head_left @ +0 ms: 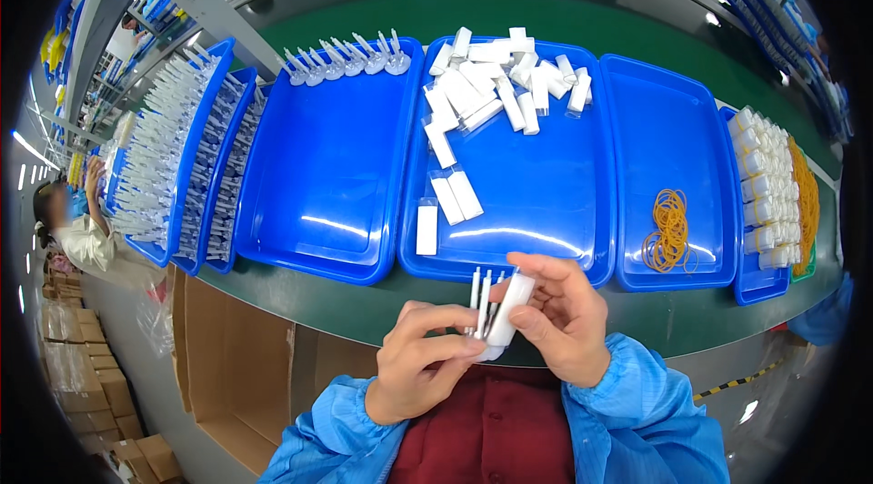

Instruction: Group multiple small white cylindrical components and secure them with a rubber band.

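Green surface [655, 320] under blue trays [327, 166]; before its near edge, the left hand [423, 361] pinches slim white stems [484, 307], fingertips nearly together, while the right hand [568, 320] has its grip closed round a white block [511, 311]. I'd worry loose pressure could drop a stem; all point away from the worker, long axes leaning slightly right.
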Demonstrator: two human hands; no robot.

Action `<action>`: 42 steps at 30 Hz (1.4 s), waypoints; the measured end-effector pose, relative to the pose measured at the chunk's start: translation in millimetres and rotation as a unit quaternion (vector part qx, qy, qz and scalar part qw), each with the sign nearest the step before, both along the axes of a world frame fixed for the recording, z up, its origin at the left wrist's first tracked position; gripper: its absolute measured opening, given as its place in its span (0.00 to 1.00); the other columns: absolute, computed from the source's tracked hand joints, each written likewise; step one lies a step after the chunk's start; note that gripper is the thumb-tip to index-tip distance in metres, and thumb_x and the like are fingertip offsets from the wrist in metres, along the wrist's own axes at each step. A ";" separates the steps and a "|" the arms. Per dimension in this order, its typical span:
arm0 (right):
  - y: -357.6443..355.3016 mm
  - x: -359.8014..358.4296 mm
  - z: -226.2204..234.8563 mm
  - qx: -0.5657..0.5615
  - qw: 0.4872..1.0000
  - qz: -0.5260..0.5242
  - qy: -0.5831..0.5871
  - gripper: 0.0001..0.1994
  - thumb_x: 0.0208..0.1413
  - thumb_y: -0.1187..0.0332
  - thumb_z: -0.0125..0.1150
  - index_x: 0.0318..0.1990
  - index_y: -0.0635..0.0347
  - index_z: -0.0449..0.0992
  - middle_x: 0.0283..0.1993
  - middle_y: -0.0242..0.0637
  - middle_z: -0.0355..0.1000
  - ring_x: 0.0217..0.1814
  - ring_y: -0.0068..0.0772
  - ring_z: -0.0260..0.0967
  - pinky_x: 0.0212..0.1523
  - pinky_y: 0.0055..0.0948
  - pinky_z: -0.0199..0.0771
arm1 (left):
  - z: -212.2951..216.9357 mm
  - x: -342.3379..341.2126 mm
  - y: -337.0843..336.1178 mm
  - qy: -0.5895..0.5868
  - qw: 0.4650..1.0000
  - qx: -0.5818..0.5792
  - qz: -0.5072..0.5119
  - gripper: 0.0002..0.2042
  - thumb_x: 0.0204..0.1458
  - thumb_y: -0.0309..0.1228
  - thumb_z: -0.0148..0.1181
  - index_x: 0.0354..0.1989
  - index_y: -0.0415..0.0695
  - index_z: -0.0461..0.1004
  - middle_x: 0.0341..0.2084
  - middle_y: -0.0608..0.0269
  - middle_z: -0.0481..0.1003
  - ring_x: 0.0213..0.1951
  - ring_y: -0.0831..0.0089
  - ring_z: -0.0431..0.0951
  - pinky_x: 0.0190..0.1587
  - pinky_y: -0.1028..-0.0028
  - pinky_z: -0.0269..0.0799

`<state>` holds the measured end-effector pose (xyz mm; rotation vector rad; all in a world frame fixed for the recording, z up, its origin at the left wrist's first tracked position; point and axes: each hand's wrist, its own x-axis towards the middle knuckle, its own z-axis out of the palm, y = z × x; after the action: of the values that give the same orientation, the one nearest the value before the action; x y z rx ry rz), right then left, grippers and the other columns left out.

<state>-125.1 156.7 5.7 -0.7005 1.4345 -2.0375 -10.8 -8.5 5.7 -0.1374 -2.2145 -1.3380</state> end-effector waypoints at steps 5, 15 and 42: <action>-46.5 -47.2 16.4 0.147 0.952 -0.053 0.262 0.11 0.61 0.74 0.62 0.51 0.65 0.78 0.43 0.41 0.76 0.39 0.32 0.75 0.43 0.30 0.76 | -13.6 4.1 -16.4 0.016 0.993 -0.029 0.110 0.17 0.45 0.12 0.68 0.40 0.42 0.72 0.42 0.51 0.78 0.42 0.64 0.78 0.45 0.69 0.73; -73.7 -82.1 14.3 0.490 0.585 0.033 0.646 0.17 0.47 0.75 0.65 0.47 0.68 0.75 0.39 0.44 0.75 0.41 0.43 0.77 0.38 0.36 0.81 | -13.4 7.5 -27.2 0.003 0.986 0.072 0.152 0.17 0.45 0.14 0.71 0.43 0.40 0.76 0.42 0.52 0.78 0.42 0.63 0.80 0.45 0.70 0.76; -30.7 -26.7 20.4 0.127 0.985 -0.115 0.013 0.15 0.67 0.70 0.56 0.56 0.66 0.66 0.38 0.42 0.77 0.38 0.25 0.77 0.40 0.25 0.76 | 5.0 1.9 -2.7 -0.011 0.993 -0.112 -0.030 0.16 0.43 0.19 0.67 0.43 0.45 0.81 0.45 0.63 0.79 0.37 0.67 0.77 0.37 0.70 0.67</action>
<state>-151.8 126.0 26.1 -0.4742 1.8220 -1.9665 -8.9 -11.3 10.7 -0.2747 -2.3905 -1.1228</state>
